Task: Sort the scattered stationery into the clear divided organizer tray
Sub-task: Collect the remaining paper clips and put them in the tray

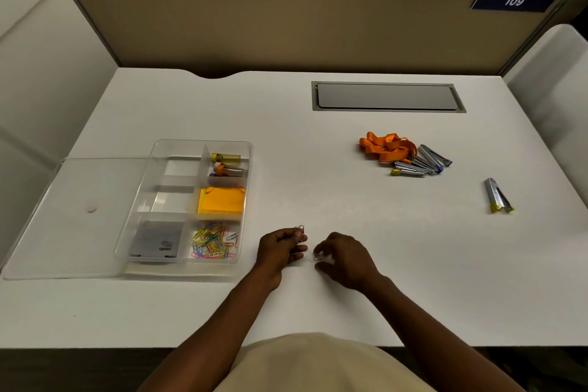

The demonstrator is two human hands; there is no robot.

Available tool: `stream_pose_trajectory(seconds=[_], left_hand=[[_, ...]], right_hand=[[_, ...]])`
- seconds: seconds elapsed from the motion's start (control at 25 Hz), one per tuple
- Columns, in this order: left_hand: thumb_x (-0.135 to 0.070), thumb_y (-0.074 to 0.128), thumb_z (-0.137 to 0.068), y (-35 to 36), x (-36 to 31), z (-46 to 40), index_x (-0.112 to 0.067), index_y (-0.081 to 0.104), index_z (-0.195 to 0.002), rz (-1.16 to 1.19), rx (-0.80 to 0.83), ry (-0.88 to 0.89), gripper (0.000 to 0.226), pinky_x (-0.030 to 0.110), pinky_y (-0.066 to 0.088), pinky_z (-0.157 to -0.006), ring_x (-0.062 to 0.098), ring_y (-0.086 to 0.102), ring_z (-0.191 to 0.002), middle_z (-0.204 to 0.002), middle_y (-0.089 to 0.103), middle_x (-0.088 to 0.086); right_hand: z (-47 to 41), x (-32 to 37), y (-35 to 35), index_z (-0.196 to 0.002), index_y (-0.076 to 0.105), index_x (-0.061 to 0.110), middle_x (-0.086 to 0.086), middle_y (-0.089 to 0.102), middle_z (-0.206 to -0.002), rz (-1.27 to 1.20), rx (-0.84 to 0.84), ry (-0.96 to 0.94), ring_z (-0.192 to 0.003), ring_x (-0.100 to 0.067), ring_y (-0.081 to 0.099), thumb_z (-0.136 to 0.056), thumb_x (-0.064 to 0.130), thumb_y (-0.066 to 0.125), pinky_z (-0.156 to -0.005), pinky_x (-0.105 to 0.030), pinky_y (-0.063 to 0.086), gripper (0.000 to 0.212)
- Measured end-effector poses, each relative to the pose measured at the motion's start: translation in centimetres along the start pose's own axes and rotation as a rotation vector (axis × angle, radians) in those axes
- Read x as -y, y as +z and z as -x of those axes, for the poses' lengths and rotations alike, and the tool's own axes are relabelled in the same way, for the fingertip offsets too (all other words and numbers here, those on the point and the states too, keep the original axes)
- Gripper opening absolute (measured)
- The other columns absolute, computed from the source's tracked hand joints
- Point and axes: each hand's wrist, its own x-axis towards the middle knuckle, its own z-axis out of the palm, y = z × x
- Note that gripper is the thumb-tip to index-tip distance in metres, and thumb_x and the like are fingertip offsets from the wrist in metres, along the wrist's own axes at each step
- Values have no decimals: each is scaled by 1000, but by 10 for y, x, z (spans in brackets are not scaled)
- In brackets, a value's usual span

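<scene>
**Paper clips being gathered beside the tray**

Nearest the person, both hands are working low on the white surface (318,312), close together but apart. The left hand (280,248) is curling its fingers around a few paper clips (300,229), which are sticking up above its fingertips. The right hand (342,256) is arching over the surface with its fingertips pinching a single thin clip (313,259) that is lying against the top.

Just left of the left hand, the clear divided organizer tray (246,200) is sitting on the surface. Its near right compartment is holding a heap of coloured paper clips (214,243), and the near left one is holding a grey box (157,240). Behind the clips, a stack of orange sticky notes (221,203) is filling the middle right compartment, and small tubes (227,164) are lying in the far right one. A clear lid (73,216) is lying flat to the left of the tray, touching it.

Farther out on the right, one stapler (497,196) is lying alone near the edge. Beyond it, toward the middle, several staplers (420,164) are lying piled against an orange lanyard (386,146).
</scene>
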Motion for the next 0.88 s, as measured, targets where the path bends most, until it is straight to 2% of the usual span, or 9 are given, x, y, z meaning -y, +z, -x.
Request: stream_pose_trajectory(seconds=[0.08,0.2,0.44,0.56,0.64,0.68,0.76,0.8,0.88], left_hand=[[-14,69,-89,-2,2,0,-12,74,-100,-3,-13,-6,12,30,58,-68,20,72,-77,-94,76,8],[-14,69,-89,-2,2,1,-12,74,-101,-11,-24,-5,13,28,58,-65,18,71,-75,-94,76,8],[-16,70,-89,-1,0,7,-13,74,-98,-17,-26,-1,10,27,57,-65,18,70,-73,-92,76,7],[-16,70,-89,-2,-1,11,-14,73,-97,-32,-24,6,9,28,57,-65,19,69,-75,-93,76,7],[-16,70,-89,-4,-2,13,-13,73,-101,-20,-30,1,13,29,57,-68,20,70,-79,-95,76,7],[-15,69,-89,-5,-3,14,-13,73,-103,-5,-30,-7,15,30,57,-70,21,71,-81,-96,76,6],[-15,68,-90,-5,-6,17,-14,74,-103,15,-15,-6,14,30,56,-72,22,71,-86,-99,75,6],[-15,68,-90,-4,-7,19,-15,74,-102,10,-10,11,14,30,55,-73,22,71,-88,-99,75,6],[-18,69,-89,-3,-11,23,-17,75,-102,-57,-31,85,14,29,56,-72,22,70,-90,-99,75,3]], right_hand=[[5,3,3,-97,71,32,10,63,-98,62,-17,-31,-92,-12,59,-84,42,67,-68,-25,38,17],[3,8,2,-89,66,26,5,62,-95,96,-5,-25,-90,-19,60,-88,42,62,-65,-27,36,16],[-5,12,4,-98,58,14,-6,59,-103,231,112,-10,-92,-28,60,-93,37,54,-67,-31,41,24],[-3,13,6,-95,56,12,-7,58,-98,238,113,-47,-85,-28,60,-91,31,52,-64,-32,39,20],[0,15,1,-87,58,12,-5,65,-87,-77,41,16,-75,-22,63,-91,27,58,-63,-34,46,16],[1,18,-3,-86,59,9,-7,69,-82,-376,7,106,-72,-21,68,-90,23,64,-64,-35,53,15],[3,26,-14,-91,60,2,-20,72,-83,-944,-71,274,-75,-30,74,-87,8,69,-72,-41,61,12],[2,32,-18,-98,59,1,-25,71,-85,-1118,-98,309,-78,-36,74,-87,2,68,-76,-44,61,14],[-2,44,-20,-113,60,8,-26,71,-89,-1276,-92,318,-84,-37,73,-88,-5,63,-81,-45,60,28]])
